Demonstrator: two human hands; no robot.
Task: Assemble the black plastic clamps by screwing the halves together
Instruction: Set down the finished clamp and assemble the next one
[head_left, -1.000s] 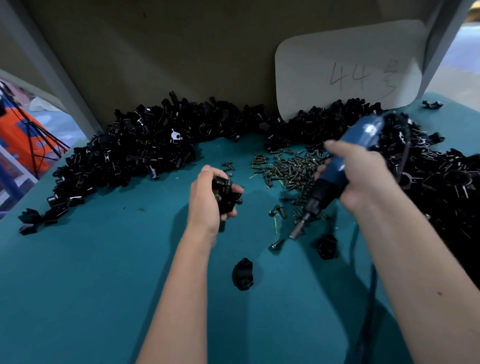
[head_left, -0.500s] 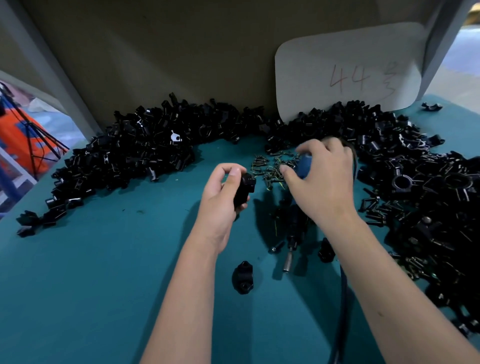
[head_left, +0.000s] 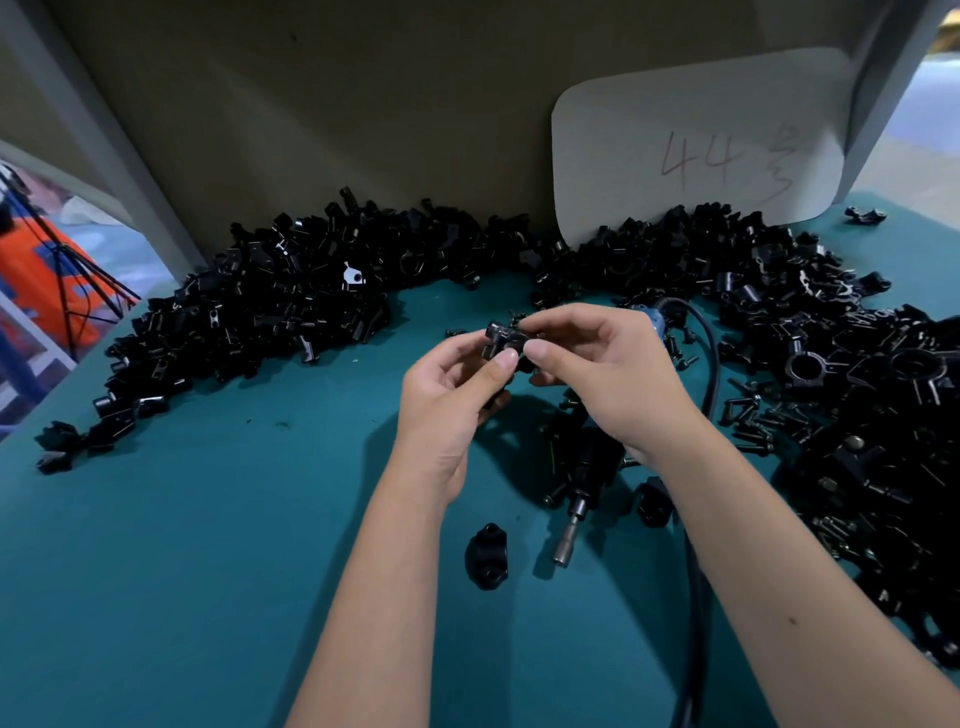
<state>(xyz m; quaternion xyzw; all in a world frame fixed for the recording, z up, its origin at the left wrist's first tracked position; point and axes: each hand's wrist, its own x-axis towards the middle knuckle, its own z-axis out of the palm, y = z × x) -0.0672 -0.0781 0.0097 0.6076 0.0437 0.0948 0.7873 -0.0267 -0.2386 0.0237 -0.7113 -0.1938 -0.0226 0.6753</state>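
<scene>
Both hands meet above the middle of the teal table. My left hand (head_left: 447, 400) and my right hand (head_left: 597, 374) both pinch one black plastic clamp (head_left: 504, 338) between thumbs and fingertips. The blue electric screwdriver (head_left: 587, 467) lies on the table under my right wrist, its metal bit pointing toward me. A loose black clamp half (head_left: 487, 556) lies in front of my left forearm, and another black piece (head_left: 653, 503) sits beside the screwdriver. Small dark screws (head_left: 748, 415) are scattered around the tool, partly hidden by my hands.
Big heaps of black clamp parts run along the back left (head_left: 260, 312) and the right side (head_left: 857, 389). A white card marked 44 (head_left: 701, 145) leans on the back wall. The screwdriver's black cable (head_left: 696, 597) trails toward me along my right arm.
My right hand has put the screwdriver down on the table and moved over to the clamp. My left hand has lifted the clamp slightly higher and farther from me.
</scene>
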